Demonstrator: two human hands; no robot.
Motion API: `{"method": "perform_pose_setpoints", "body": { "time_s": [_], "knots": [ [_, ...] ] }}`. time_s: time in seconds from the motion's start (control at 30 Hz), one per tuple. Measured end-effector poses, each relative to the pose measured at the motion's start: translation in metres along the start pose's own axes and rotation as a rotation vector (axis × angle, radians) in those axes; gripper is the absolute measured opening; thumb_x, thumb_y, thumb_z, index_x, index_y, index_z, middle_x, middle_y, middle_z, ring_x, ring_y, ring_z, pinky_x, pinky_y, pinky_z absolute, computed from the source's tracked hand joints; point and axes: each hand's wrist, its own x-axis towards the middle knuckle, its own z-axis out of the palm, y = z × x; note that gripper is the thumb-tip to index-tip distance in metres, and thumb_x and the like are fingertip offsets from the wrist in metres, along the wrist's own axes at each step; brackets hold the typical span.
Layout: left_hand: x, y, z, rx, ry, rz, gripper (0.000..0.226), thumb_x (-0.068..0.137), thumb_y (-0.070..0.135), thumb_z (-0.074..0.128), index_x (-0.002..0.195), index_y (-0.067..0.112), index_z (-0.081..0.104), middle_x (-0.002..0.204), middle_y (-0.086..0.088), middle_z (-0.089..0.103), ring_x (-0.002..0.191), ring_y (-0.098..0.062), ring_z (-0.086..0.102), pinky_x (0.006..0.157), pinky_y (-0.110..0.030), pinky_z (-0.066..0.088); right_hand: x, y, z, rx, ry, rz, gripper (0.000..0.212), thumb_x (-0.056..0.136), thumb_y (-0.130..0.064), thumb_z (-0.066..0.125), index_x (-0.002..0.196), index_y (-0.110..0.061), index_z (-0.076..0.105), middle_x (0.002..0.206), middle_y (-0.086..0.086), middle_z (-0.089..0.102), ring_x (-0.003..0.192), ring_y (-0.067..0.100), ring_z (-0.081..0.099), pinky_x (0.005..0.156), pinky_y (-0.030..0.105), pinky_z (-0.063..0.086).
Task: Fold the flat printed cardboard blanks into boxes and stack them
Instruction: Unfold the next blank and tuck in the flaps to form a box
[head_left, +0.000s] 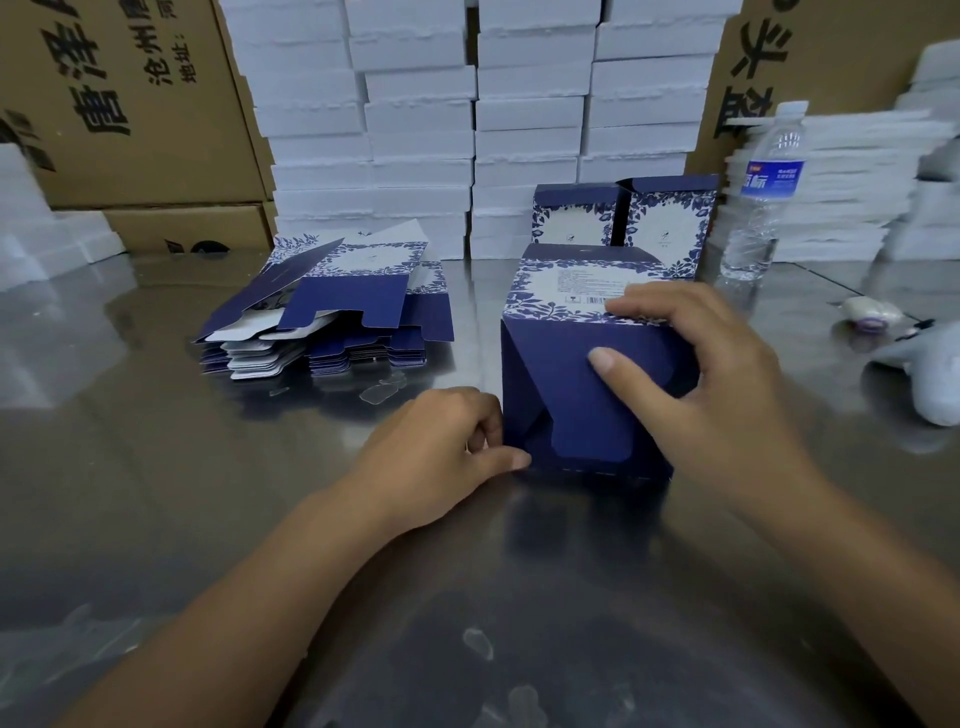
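- So, my right hand (717, 374) is clamped on the half-folded box (566, 410): fingers hooked over its top edge, on the white-and-blue floral panel with the barcode, thumb pressed flat onto the navy bottom flap facing me.
- My left hand (441, 447) is curled up at the lower left corner of that same box. The thumb tip touches the bottom edge and the bent fingers are tucked against the side, gripping the corner.
- The box stands on the steel table (208, 493) between my two hands, its flapped end turned toward me.
- Just past my right hand's fingers, two folded boxes (576, 215) stand upright side by side, same leafy print.
- Off beyond my left hand sits the pile of flat blanks (332, 312), a bit messy, the top ones skewed.
- A water bottle (763, 202) stands upright beyond my right hand, just beside the folded pair.
- Behind everything are stacks of white boxes (467, 130), flanked by brown cartons (130, 104).
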Motion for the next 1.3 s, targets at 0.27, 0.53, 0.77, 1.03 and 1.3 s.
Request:
{"method": "perform_pose_setpoints", "body": {
  "time_s": [0.27,0.53,0.77,1.03,1.3],
  "knots": [
    [0.001,0.014,-0.01,-0.532,0.476,0.023,0.02,0.083,0.051,0.054,0.097,0.039,0.048,0.099,0.016,0.055,0.09,0.001,0.054,0.079,-0.011,0.04,0.001,0.007,-0.002,-0.169,0.138,-0.156,0.028,0.078,-0.026,0.071,0.102,-0.012,0.069,0.095,-0.01,0.057,0.092,0.018,0.055,0.085,0.01,0.035],
    [-0.007,0.034,-0.014,-0.221,0.622,0.367,0.026,0.09,0.03,0.054,0.115,0.024,0.052,0.112,0.02,0.049,0.11,-0.006,0.05,0.097,-0.02,0.039,-0.005,-0.01,0.004,-0.109,0.119,-0.25,0.021,0.079,-0.026,0.072,0.095,-0.013,0.071,0.093,-0.01,0.061,0.087,0.021,0.057,0.082,0.017,0.04],
    [-0.005,0.036,-0.007,-0.188,0.723,0.416,0.017,0.09,0.024,0.058,0.096,0.011,0.068,0.099,0.009,0.058,0.095,-0.014,0.057,0.082,-0.047,0.047,-0.005,-0.016,0.009,0.059,0.134,-0.229,0.009,0.084,-0.026,0.065,0.093,-0.024,0.066,0.088,-0.002,0.064,0.089,0.024,0.06,0.082,0.023,0.043],
    [-0.001,0.045,0.0,-0.308,0.756,0.359,0.018,0.088,0.02,0.057,0.09,0.006,0.069,0.088,0.002,0.056,0.085,-0.028,0.058,0.075,-0.052,0.047,-0.007,-0.011,0.018,0.039,0.22,-0.239,0.007,0.085,-0.019,0.066,0.089,-0.015,0.07,0.085,-0.001,0.062,0.084,0.027,0.059,0.079,0.023,0.043],
    [-0.002,0.04,-0.005,-0.225,0.72,0.375,0.021,0.09,0.024,0.056,0.091,0.008,0.069,0.089,-0.002,0.062,0.088,-0.018,0.057,0.079,-0.046,0.047,-0.006,-0.008,0.015,0.048,0.236,-0.28,0.008,0.083,-0.019,0.069,0.091,-0.017,0.069,0.088,-0.006,0.063,0.086,0.017,0.061,0.083,0.018,0.044]
  ]
}}
